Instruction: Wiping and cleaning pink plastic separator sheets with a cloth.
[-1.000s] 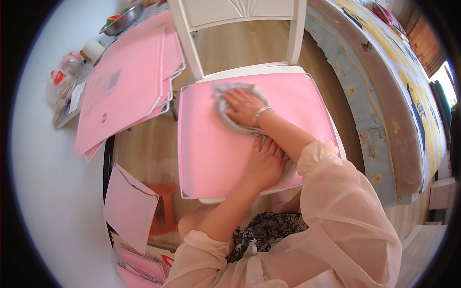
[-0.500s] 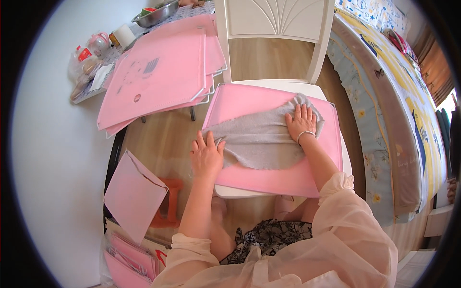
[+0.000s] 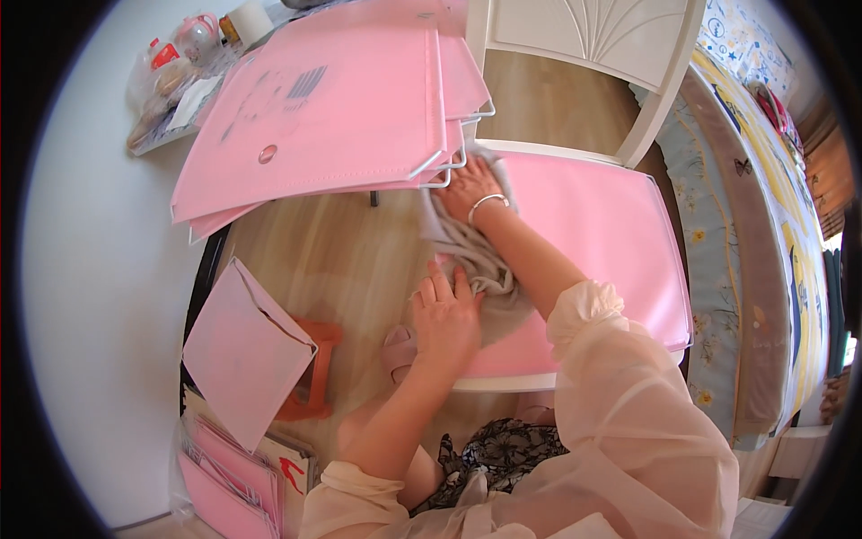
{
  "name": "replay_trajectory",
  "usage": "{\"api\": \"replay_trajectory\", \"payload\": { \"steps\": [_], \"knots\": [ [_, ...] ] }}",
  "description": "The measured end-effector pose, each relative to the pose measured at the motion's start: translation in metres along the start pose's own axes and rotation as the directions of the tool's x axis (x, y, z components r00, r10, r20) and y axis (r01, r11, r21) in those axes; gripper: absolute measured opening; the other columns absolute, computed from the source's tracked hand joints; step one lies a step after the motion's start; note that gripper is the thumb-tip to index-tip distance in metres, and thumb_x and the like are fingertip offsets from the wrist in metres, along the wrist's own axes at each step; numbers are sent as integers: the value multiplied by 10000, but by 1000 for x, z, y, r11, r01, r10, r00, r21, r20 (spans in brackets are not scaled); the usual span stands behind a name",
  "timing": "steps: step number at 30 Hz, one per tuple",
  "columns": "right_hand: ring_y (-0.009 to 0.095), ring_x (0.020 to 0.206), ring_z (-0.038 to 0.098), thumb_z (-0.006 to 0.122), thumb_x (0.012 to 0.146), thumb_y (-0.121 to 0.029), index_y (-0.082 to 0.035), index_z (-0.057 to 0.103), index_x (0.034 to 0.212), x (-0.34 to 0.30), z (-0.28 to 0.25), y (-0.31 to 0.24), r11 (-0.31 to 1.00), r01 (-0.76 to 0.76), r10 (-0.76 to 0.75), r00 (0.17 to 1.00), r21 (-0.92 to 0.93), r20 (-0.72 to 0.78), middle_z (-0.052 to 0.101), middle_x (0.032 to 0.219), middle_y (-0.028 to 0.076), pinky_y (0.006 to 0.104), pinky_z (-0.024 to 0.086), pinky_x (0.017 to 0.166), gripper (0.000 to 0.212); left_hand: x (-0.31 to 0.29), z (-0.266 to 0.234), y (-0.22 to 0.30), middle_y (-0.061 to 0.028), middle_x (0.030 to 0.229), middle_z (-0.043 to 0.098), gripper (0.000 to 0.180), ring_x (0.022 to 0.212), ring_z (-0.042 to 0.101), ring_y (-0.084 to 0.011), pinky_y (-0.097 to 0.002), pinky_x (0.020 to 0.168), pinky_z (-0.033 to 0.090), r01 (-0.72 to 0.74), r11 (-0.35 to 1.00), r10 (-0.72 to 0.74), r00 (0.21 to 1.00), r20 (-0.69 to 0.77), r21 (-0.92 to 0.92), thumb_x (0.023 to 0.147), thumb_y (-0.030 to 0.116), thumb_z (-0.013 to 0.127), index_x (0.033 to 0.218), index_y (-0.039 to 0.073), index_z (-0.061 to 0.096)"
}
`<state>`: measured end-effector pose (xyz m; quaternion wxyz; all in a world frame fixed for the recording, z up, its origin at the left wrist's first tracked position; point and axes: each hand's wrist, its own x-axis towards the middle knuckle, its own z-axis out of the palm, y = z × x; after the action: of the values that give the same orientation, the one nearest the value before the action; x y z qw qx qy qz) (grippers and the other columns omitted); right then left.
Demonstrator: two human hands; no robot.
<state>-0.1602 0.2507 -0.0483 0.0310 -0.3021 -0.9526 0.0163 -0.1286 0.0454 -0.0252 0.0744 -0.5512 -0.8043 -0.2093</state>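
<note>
A pink fabric panel (image 3: 593, 238) with a thin wire edge lies flat on the seat of a white chair (image 3: 588, 36). Bunched at its left side is a grey cloth (image 3: 492, 269), folded and partly hanging over the panel's edge. My right hand (image 3: 469, 190), with a bracelet at the wrist, presses flat on the cloth near the far left corner, fingers stretched out. Closer to me, my left hand (image 3: 447, 314) rests at the panel's left edge by the cloth's near part, fingers extended and a little apart.
Left of the chair, a stack of pink panels (image 3: 359, 117) with white wire corners covers much of a table. Another pink panel (image 3: 247, 350) leans by an orange stool (image 3: 319, 377). More folded pink pieces (image 3: 229, 476) stand below. A bed (image 3: 750, 260) runs along the right.
The cloth, spread wide before, is now bunched at the panel's left side. My right hand has swept left with it; the view has shifted, and my left hand stays at the left edge.
</note>
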Motion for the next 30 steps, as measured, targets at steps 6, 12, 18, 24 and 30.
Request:
{"api": "replay_trajectory", "payload": {
  "steps": [6, 12, 18, 24, 30],
  "knots": [
    [211, 1270, 150, 201, 863, -451, -110, 253, 1302, 1, -17, 3, 995, -50, 49, 999, 88, 15, 212, 1367, 38, 347, 101, 1034, 558, -5, -1, 3, -266, 1144, 392, 396, 912, 434, -339, -412, 757, 360, 29, 999, -29, 1000, -1, -25, 759, 229, 543, 1060, -24, 496],
    [237, 1271, 146, 222, 857, -465, -147, 261, 1301, -38, -12, -14, 999, -38, 38, 998, 7, 41, 237, 1357, 31, 375, 111, 1032, 548, -3, 1, -1, -245, 1144, 398, 407, 931, 443, -322, -400, 734, 373, 16, 1000, -16, 1000, -20, -8, 759, 248, 540, 1056, -25, 486],
    [268, 1217, 247, 344, 826, -427, -168, 324, 1262, -137, -12, 74, 957, -291, 287, 951, -15, -112, 298, 1322, 49, 395, 177, 1005, 507, -2, 4, 1, -194, 1129, 450, 433, 1045, 426, -293, -410, 763, 379, 63, 998, -64, 997, -42, -29, 742, 291, 555, 1082, 29, 493],
    [252, 1266, 147, 247, 834, -447, -209, 237, 1308, -226, -48, 102, 599, -800, 800, 599, -27, 31, 192, 1376, 16, 526, 74, 987, 531, 0, 11, 6, -200, 1276, 310, 526, 1195, 261, -336, -493, 923, 259, 74, 997, -74, 997, -20, 36, 810, 381, 449, 1169, -1, 412],
    [260, 1281, 92, 288, 840, -451, -189, 195, 1326, -262, -48, -10, 936, -352, 348, 931, 21, 111, 169, 1381, 52, 531, 49, 992, 560, 4, 13, -2, -74, 1363, 202, 578, 1266, 125, -283, -505, 969, 187, 99, 991, -109, 987, 117, 88, 824, 413, 398, 1235, 11, 343]
  ]
}}
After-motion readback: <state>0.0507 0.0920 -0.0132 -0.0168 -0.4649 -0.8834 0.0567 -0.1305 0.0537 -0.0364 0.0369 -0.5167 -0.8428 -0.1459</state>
